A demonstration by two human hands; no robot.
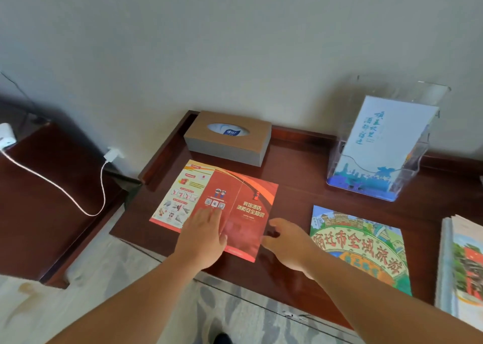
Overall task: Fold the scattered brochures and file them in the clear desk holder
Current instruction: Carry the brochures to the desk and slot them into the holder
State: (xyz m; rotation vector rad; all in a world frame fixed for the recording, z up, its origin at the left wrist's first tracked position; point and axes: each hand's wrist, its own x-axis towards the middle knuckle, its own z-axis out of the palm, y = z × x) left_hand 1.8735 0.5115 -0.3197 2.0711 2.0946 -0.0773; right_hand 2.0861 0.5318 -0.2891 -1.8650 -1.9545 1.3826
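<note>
Presses the left grip [201, 239] flat on the middle panel of the red brochure [248, 194], fingers straight and together. Holds the right grip [287, 241] at that brochure's near right edge, thumb and fingers apart, clamped on nothing. Red brochure unfolded, flat at left-centre of the worktop [295, 181], just near of the tissue box [227, 137]. At far right, clear desk holder [431, 92] with a pale blue brochure [386, 139] upright inside. Right of the right grip, flat on the worktop, a colourful map brochure [363, 247]; at the right edge, a stack of booklets [462, 262].
</note>
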